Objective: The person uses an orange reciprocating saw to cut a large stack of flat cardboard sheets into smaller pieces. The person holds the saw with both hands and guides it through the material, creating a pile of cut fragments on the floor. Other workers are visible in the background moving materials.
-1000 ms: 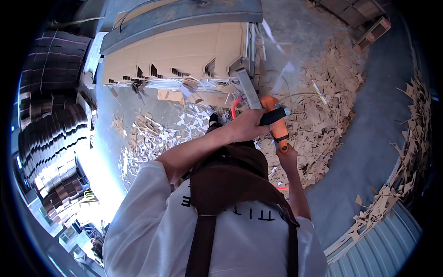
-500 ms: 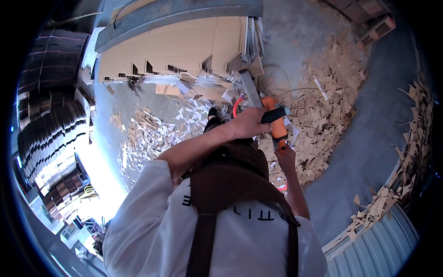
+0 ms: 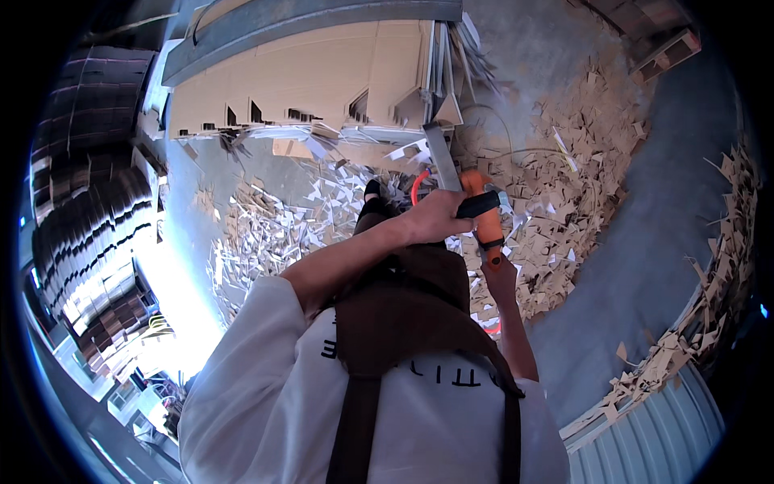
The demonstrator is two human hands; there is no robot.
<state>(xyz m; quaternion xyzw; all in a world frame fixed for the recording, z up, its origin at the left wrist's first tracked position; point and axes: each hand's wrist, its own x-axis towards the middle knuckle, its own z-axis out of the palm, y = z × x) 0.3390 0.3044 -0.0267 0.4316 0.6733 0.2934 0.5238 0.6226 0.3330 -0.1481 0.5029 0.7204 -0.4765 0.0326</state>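
Note:
An orange handheld power tool with a long grey metal bar at its front is held in both hands. My left hand is closed round its black side handle. Behind it, my right hand grips the rear end of the orange body, its fingers partly hidden. The bar's tip reaches the near right corner of a tall stack of brown cardboard sheets, where loose edge strips fan outward. Dark cut-outs line the stack's near edge. A red hose curves beside the bar.
Brown and white cardboard scraps cover much of the floor around my feet. A grey beam lies across the stack. Bundled cardboard stacks stand at left, a wooden pallet at far right, and a corrugated grey panel at lower right.
Strips at the stack's right end now splay further out to the right. More white scraps show just right of the tool. Both hands keep their hold, nearly in place.

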